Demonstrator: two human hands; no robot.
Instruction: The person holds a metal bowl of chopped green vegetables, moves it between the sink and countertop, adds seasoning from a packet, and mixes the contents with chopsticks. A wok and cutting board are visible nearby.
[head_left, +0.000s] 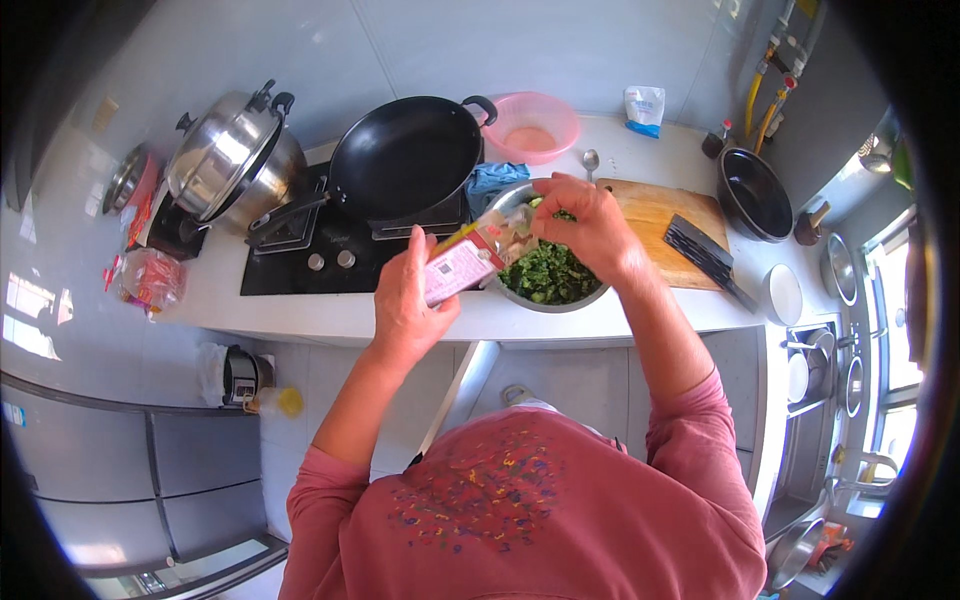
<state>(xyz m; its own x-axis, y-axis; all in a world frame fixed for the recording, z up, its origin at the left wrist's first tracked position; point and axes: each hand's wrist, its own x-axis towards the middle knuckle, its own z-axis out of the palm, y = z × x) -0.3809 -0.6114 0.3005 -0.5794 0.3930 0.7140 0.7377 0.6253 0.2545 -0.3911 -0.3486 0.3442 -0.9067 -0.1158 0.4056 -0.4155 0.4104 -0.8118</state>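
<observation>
My left hand (409, 296) grips a pink and clear plastic packet (461, 266) that bears printing and a code. The packet is tilted, its clear end over a metal bowl (559, 306). Chopped green leaves (551, 274) lie in the bowl. With bent fingers, my right hand (589, 225) is at the packet's clear end, above the bowl. Whether its fingertips pinch the plastic or something small cannot be made out. Part of the bowl's far side is hidden behind the packet and my right hand.
Left of the bowl, a black wok (409, 157) sits on the gas hob (281, 277), beside a steel steamer pot (225, 161). A cleaver (701, 251) lies on the wooden cutting board (637, 217) at right. Behind are a pink basin (532, 127), a blue cloth (491, 184) and a spoon (591, 161).
</observation>
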